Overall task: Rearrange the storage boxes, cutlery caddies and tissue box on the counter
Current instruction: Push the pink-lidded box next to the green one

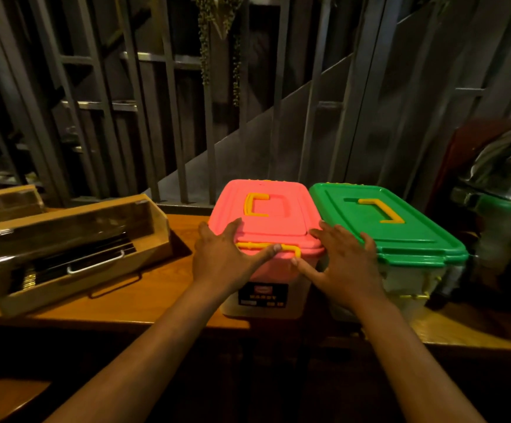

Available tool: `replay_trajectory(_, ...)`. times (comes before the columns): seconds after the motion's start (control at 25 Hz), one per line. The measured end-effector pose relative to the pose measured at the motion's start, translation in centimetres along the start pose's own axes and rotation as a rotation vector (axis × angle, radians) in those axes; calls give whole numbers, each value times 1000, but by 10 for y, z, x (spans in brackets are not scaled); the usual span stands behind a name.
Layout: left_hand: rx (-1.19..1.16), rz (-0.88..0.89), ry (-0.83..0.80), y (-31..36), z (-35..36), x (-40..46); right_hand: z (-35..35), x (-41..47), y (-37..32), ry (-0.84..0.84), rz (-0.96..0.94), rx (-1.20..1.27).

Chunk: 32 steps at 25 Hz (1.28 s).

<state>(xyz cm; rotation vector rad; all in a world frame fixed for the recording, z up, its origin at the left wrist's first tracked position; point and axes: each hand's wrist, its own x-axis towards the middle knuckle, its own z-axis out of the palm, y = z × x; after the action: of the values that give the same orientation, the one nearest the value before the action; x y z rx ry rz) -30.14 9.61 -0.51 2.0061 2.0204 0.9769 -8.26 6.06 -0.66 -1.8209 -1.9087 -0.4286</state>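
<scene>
A storage box with a pink lid point(274, 206) and yellow handle stands at the middle of the wooden counter point(156, 297). Touching its right side is a box with a green lid point(379, 221). My left hand point(223, 254) grips the pink box's near left corner, thumb on the yellow front latch. My right hand point(344, 264) lies across the gap between the two boxes, fingers on the green lid's edge, thumb against the pink box's front. Left of them sits a wooden cutlery caddy point(74, 254) holding dark cutlery; a second caddy point(4, 203) stands behind it. No tissue box is in view.
A metal railing point(181, 117) runs close behind the counter. At the far right stands a shiny domed metal vessel point(504, 172) near the green box. The counter's front edge lies just below the boxes.
</scene>
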Motion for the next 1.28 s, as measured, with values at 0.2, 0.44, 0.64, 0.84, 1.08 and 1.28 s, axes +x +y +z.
replay_trajectory(0.2,5,-38,8,6,3,-4,2,-1,2,9,-6,20)
replay_trajectory(0.44,-53,73,-75,-15,-21,-11,-6,0,-21,83,54,226)
replay_trajectory(0.64,80,216,149,-81,-67,-17,-7,3,-116,176,-114,336)
replay_trajectory(0.84,223,234,285,-180,-122,-4,25,26,-228,136,-153,410)
replay_trajectory(1.08,325,97,209,-333,-178,29,84,53,-377,41,-180,516)
replay_trajectory(1.28,325,3,95,-412,-195,55,126,62,-460,-140,-167,574)
